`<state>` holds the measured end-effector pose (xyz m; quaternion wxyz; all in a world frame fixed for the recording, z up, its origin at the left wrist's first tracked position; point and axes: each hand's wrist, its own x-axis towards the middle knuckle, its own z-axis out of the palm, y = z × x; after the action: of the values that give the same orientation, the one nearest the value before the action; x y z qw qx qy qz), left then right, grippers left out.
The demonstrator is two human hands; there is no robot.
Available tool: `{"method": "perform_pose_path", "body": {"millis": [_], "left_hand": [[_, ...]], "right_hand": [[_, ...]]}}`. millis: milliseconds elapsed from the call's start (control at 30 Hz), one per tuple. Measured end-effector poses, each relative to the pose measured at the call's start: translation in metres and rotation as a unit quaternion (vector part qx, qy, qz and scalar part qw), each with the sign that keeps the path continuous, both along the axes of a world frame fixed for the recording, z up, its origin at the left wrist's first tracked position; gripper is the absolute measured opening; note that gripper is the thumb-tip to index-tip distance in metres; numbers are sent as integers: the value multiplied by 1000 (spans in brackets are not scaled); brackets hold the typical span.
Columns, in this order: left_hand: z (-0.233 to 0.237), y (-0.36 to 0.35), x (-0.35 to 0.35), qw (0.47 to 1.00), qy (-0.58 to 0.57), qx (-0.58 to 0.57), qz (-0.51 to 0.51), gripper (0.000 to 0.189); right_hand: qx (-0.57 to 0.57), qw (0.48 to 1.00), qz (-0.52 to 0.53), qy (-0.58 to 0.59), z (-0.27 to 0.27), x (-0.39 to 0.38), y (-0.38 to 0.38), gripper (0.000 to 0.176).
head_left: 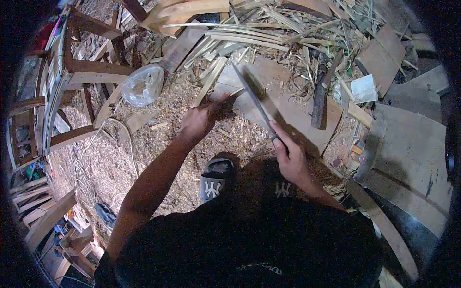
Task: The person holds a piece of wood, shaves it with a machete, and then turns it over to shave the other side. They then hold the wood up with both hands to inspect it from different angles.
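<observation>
My left hand (199,120) is closed, with its fingertips around a thin wooden stick (236,92) that points up and to the right. In my right hand (290,158) is the dark handle of a long, narrow blade (254,102), which slants up and to the left. The blade crosses near the far end of the stick; whether the two touch cannot be made out. Beneath them lies a flat grey board (269,79) on the shavings.
Wooden frames (96,77) stand at the left, near a clear plastic bag (142,86). Wood strips (249,38) are heaped at the back. A dark wood block (319,103) and large panels (406,153) lie to the right. Shavings surround my sandalled feet.
</observation>
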<state>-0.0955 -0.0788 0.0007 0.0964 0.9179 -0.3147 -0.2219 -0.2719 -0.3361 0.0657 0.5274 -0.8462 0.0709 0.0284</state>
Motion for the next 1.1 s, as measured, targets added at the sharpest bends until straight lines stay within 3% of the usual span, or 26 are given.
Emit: {"method": "perform_pose_path", "body": {"millis": [33, 100, 133, 233, 267, 367, 500, 633, 667, 700, 767, 833, 900, 1000, 1100], "left_hand": [[-4, 2, -1, 999, -24, -44, -7, 82], [-6, 3, -4, 995, -46, -87, -12, 82], [-4, 2, -4, 997, -40, -60, -3, 81], [-2, -1, -5, 1000, -25, -16, 8, 80], [-1, -2, -4, 1000, -17, 0, 11, 79], [-19, 5, -4, 998, -43, -50, -1, 80], [-21, 10, -4, 999, -41, -26, -12, 80], [1, -2, -6, 1000, -22, -13, 11, 75], [7, -4, -5, 1000, 2, 15, 17, 73], [5, -1, -6, 1000, 1, 15, 16, 73], [-4, 2, -6, 1000, -10, -15, 5, 68], [0, 0, -8, 999, -5, -30, 20, 65], [3, 0, -10, 998, 7, -39, 40, 62], [7, -3, -8, 999, 22, -11, 42, 59], [-1, -1, -7, 994, 8, -105, 25, 60]], "right_hand": [[0, 1000, 1, 0, 8, 1, -1, 44], [115, 988, -65, 86, 28, -1, -2, 45], [139, 986, -88, 33, 23, -3, 0, 46], [70, 996, -47, -19, 8, -9, 0, 45], [9, 998, 2, 68, 6, -7, -4, 45], [-10, 997, 0, 74, -6, -7, 4, 45], [54, 998, -20, 37, 7, -4, 3, 45], [154, 970, -79, 173, 29, -15, -6, 46], [149, 986, -76, -7, -1, -26, -2, 47], [149, 986, -76, -9, -16, -24, 0, 47], [-77, 988, 22, -131, -34, -9, -1, 44], [-71, 992, 22, -100, -19, -8, 0, 43], [68, 989, -22, 131, -4, -9, 2, 44], [101, 987, -56, 112, 17, -8, 2, 44], [133, 984, -104, 52, 14, -18, -1, 44]]}}
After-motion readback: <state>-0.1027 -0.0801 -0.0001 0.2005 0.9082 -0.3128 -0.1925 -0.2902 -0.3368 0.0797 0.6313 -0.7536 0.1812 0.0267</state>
